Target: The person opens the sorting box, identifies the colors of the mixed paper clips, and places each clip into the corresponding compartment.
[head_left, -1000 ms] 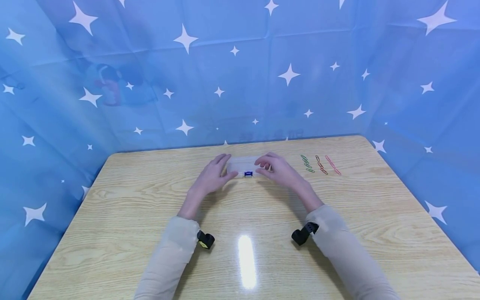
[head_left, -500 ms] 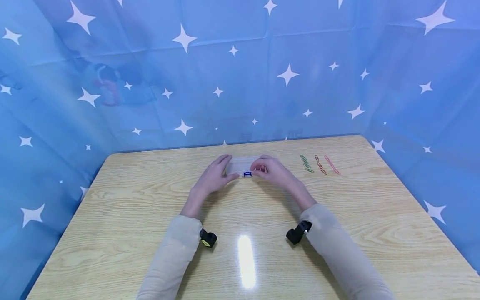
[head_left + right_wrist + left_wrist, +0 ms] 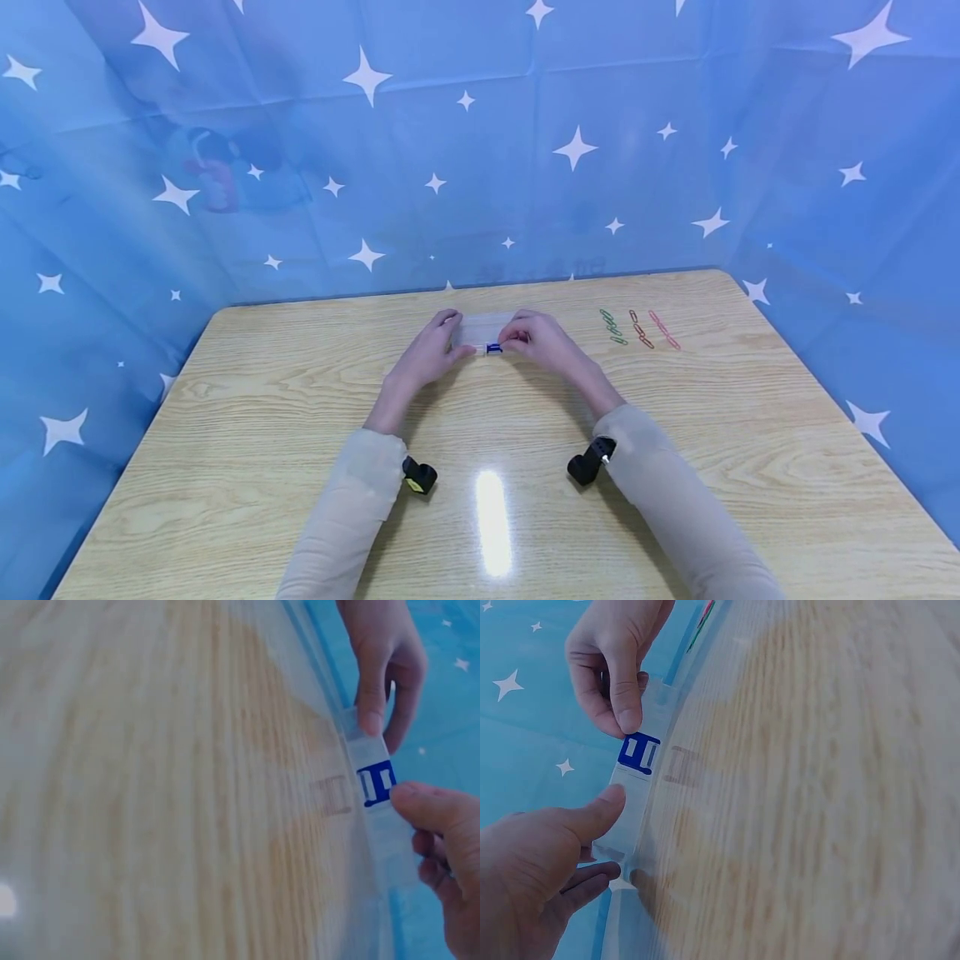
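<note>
A low, clear plastic box [image 3: 483,327] with a blue latch [image 3: 492,348] on its front lies near the back edge of the table. My left hand [image 3: 429,350] holds the box's left end, thumb on the front face [image 3: 634,787] and fingers spread round the side. From the right, my right hand [image 3: 546,340] reaches over the box with its fingers curled. In the left wrist view its thumb and forefinger pinch at the upper edge of the latch [image 3: 639,753]. The right wrist view has that thumb at the side of the latch [image 3: 376,784].
Right of the box lie green [image 3: 613,327], red-brown [image 3: 641,329] and pink [image 3: 664,330] rows of what look like paper clips. The wooden table [image 3: 480,433] ends at a blue star-patterned curtain [image 3: 480,208]. Black cameras sit at both wrists.
My right hand has moved left along the box front, from beside the blue latch onto its edge. The left hand keeps its hold on the box's left end.
</note>
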Demonstrator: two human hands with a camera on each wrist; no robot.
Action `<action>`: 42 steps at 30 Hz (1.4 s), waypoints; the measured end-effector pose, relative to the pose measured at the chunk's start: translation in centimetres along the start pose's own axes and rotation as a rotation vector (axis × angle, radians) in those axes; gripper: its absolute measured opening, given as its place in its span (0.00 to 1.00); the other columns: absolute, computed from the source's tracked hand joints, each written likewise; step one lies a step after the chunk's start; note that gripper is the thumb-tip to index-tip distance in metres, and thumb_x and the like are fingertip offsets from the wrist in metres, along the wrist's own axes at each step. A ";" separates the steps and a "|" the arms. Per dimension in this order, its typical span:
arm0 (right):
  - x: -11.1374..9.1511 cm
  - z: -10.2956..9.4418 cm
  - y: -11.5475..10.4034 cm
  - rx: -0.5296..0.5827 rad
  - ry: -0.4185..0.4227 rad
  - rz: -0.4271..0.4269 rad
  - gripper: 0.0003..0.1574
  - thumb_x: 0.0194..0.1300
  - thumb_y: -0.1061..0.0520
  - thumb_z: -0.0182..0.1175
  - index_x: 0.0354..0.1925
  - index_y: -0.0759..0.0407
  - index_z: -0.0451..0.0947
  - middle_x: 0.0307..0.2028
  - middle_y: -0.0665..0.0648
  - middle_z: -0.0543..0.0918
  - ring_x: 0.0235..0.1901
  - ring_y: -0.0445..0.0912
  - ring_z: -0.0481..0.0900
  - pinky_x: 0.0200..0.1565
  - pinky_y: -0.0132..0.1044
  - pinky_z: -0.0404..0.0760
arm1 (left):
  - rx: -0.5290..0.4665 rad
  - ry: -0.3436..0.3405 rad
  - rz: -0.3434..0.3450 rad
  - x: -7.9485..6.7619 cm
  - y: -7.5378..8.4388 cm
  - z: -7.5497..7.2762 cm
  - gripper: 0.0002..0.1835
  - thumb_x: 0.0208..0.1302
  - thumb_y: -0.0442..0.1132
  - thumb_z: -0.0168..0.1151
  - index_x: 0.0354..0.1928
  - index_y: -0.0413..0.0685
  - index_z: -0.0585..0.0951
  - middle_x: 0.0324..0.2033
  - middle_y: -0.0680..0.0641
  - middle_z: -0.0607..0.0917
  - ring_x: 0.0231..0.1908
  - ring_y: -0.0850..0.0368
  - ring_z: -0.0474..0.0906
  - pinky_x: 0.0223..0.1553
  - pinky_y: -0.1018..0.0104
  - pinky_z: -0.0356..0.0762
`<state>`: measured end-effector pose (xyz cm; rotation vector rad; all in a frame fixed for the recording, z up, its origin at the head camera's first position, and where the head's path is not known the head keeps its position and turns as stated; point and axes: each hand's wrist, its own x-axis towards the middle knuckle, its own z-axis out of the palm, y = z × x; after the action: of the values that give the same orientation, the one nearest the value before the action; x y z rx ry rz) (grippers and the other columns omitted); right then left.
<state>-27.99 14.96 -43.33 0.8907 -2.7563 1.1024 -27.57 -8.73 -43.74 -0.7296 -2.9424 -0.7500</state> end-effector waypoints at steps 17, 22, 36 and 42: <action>0.6 0.0 0.0 -0.012 -0.051 -0.029 0.07 0.67 0.66 0.65 0.33 0.59 0.88 0.34 0.51 0.81 0.36 0.44 0.77 0.41 0.38 0.79 | 0.039 0.015 0.007 0.1 0.0 0.0 0.33 0.72 0.47 0.63 0.70 0.32 0.69 0.68 0.34 0.68 0.67 0.42 0.69 0.66 0.53 0.68; 0.5 -0.1 0.1 0.029 -0.043 0.012 0.05 0.67 0.65 0.66 0.34 0.58 0.88 0.35 0.51 0.81 0.35 0.44 0.76 0.39 0.38 0.78 | 0.043 0.015 0.008 0.2 0.0 -0.1 0.33 0.71 0.47 0.63 0.70 0.32 0.69 0.68 0.34 0.69 0.66 0.41 0.70 0.66 0.53 0.68; 0.3 0.1 0.4 0.041 -0.066 0.021 0.03 0.64 0.63 0.69 0.34 0.56 0.88 0.35 0.50 0.79 0.33 0.45 0.74 0.36 0.38 0.75 | 0.021 -0.010 -0.011 0.2 0.2 -0.2 0.34 0.72 0.46 0.64 0.70 0.32 0.68 0.69 0.34 0.68 0.68 0.42 0.67 0.68 0.54 0.65; 0.1 -0.1 0.2 0.031 -0.059 0.030 0.05 0.64 0.65 0.69 0.37 0.57 0.87 0.36 0.51 0.80 0.33 0.44 0.75 0.36 0.36 0.77 | 0.028 -0.010 0.000 0.2 0.1 -0.1 0.34 0.71 0.45 0.64 0.70 0.32 0.68 0.69 0.34 0.68 0.67 0.42 0.68 0.68 0.54 0.66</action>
<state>-28.19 15.08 -43.39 0.9022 -2.8166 1.1456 -27.69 -8.67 -43.57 -0.7328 -2.9552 -0.7056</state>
